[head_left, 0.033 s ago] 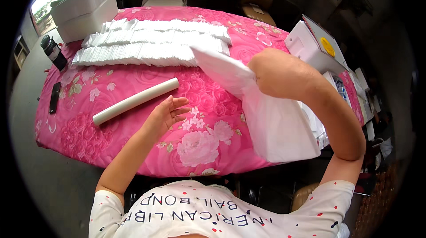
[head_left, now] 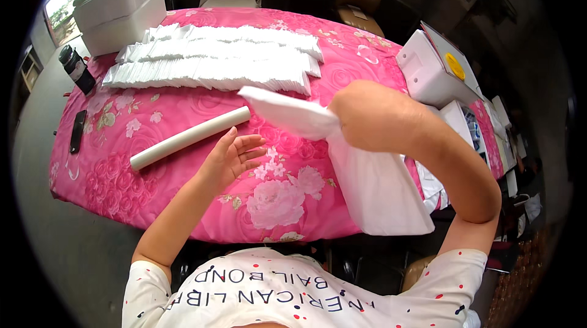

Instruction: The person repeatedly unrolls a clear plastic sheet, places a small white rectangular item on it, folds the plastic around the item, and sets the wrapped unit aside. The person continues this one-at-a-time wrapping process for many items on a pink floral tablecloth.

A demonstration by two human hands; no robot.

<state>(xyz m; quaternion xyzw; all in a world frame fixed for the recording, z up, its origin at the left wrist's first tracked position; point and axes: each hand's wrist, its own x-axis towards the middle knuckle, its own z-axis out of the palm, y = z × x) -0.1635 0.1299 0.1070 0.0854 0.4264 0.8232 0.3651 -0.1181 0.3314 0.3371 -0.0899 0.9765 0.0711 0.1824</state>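
My right hand (head_left: 373,114) is closed in a fist round a thin, limp white sheet (head_left: 379,199); whether it is paper or cloth I cannot tell. One end of the sheet sticks out to the left of the fist, and the rest hangs toward the table's near edge. Open and empty, my left hand (head_left: 235,154) hovers palm inward with its fingers apart. Just beyond it, a smooth white tube (head_left: 189,138) lies slantwise on the pink flowered tablecloth (head_left: 165,196). Farther back stand tightly packed rows of folded white pieces (head_left: 208,74).
White foam boxes (head_left: 122,22) are stacked at the far left, near a black bottle (head_left: 77,71) and a dark phone (head_left: 77,131). At the right sits another white foam box (head_left: 422,71) with a yellow round item (head_left: 454,66). More white sheets (head_left: 431,186) lie beneath my right forearm.
My right hand has shifted slightly left and nearer, and the sheet's free end has swung left and down. My left hand has barely moved.
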